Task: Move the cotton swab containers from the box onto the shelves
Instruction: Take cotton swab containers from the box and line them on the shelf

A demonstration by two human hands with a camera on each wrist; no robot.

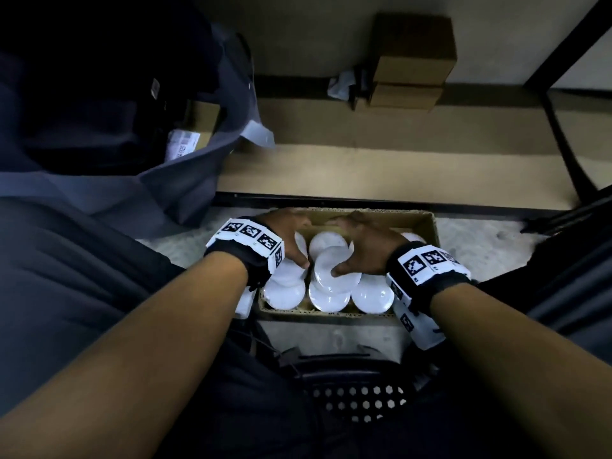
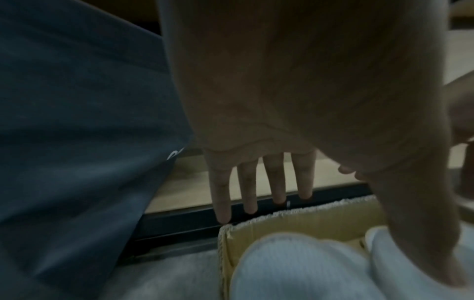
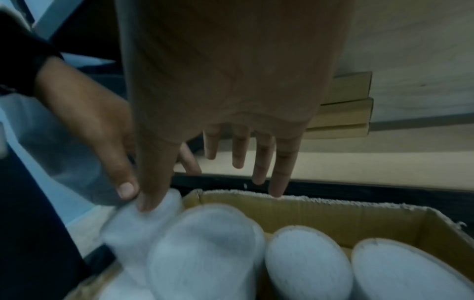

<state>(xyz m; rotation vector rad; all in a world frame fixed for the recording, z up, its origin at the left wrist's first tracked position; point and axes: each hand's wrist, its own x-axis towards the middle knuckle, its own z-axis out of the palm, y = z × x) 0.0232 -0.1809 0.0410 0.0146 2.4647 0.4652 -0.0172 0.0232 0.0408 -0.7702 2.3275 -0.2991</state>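
both hands down in the box, nothing lifted yet

the fingers of the left hand are straight and slightly spread, reaching past the far rim of the box; its thumb presses down beside a white lid. the right hand looks the same: fingers straight and fanned, the little finger touching the cardboard rim, the thumb resting on the edge of a tilted container. neither hand looks curled round anything.

the cotton swab containers, round with white lids, stand packed together in the open box on the floor, between the person's knees. the tilted one lies askew on top of its neighbours. just beyond the box runs the dark front edge of the bottom shelf, with small cardboard cartons at its back.

the risk, as i judge it: the containers sit tight, so a grip by thumb alone could slip on a smooth lid, or lifting one could drag its neighbours up and tip them over. the askew one seems the likeliest to roll.
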